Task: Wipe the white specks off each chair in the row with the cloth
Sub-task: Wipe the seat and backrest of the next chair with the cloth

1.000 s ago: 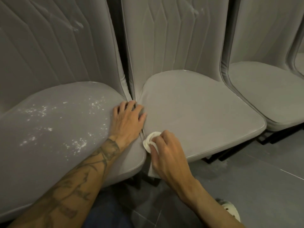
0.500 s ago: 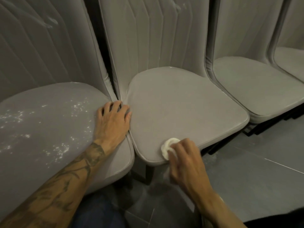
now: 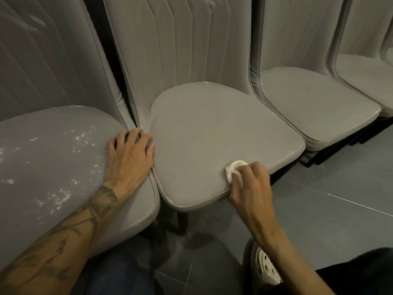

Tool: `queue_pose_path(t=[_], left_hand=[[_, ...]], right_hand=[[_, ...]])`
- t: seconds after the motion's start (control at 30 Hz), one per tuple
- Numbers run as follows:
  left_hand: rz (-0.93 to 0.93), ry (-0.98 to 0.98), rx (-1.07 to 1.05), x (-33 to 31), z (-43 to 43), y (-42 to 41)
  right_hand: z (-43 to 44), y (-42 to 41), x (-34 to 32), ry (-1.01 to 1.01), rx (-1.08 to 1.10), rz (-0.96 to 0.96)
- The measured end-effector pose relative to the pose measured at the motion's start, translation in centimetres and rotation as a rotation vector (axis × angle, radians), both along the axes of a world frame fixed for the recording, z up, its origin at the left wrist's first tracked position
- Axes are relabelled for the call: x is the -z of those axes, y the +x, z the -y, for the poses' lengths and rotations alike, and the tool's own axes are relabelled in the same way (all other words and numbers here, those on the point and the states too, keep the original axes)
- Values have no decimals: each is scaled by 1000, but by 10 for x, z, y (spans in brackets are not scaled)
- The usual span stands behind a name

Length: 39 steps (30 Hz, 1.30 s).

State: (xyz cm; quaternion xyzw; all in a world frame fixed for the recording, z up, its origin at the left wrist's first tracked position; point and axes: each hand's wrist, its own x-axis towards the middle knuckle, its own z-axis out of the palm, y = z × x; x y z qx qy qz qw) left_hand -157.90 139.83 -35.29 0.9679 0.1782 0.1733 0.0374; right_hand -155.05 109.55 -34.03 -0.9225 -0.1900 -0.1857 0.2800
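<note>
The right hand (image 3: pixel 248 184) holds the wadded white cloth (image 3: pixel 234 169) in a closed grip, fingers curled round it. It presses the cloth on the front edge of the middle chair (image 3: pixel 212 133) seat. Over the last second the cloth travels from that seat's front left corner along the front edge towards the front right corner. The left hand (image 3: pixel 129 154) stays flat on the right edge of the left chair (image 3: pixel 53 162), grip open and empty. Judgement: the middle seat appears nearly finished, while the white specks (image 3: pixel 83 139) on the left chair remain to be wiped. The far chair (image 3: pixel 314 103) shows none.
</note>
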Motion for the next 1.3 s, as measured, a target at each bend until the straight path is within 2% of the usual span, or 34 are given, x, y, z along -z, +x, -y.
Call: queue_pose_path(t=[0.07, 0.13, 0.23, 0.37, 0.47, 0.6, 0.67, 0.77, 0.83, 0.9, 1.07, 1.2, 1.3], left_hand=[[2, -1, -5, -1, 0, 0], [7, -2, 0, -1, 1, -1], [18, -4, 9, -1, 0, -1], [23, -16, 8, -1, 1, 0], [27, -14, 11, -1, 1, 0], [47, 0, 12, 1, 1, 0], [45, 5, 15, 1, 1, 0], [52, 10, 13, 0, 2, 0], [51, 10, 13, -1, 3, 0], [52, 7, 11, 0, 2, -1], [49, -7, 13, 0, 1, -2], [54, -8, 21, 3, -1, -2], [67, -2, 10, 4, -1, -1]], right_hand=[[-24, -21, 4, 39, -33, -35], [-42, -44, 9, 13, -171, -73], [-23, -34, 10, -39, -249, -22], [22, 27, 6, -29, -24, -5], [9, 29, 6, 83, 122, -4], [-13, -15, 12, 57, -76, -27], [5, 4, 11, -27, -124, 24], [41, 65, 5, -132, -4, 136], [51, 98, -1, -82, 146, 87], [40, 96, 2, -8, 258, 29], [19, 31, 18, 25, 91, -19], [57, 94, 14, -58, 193, 13], [87, 148, 8, -54, 346, -68]])
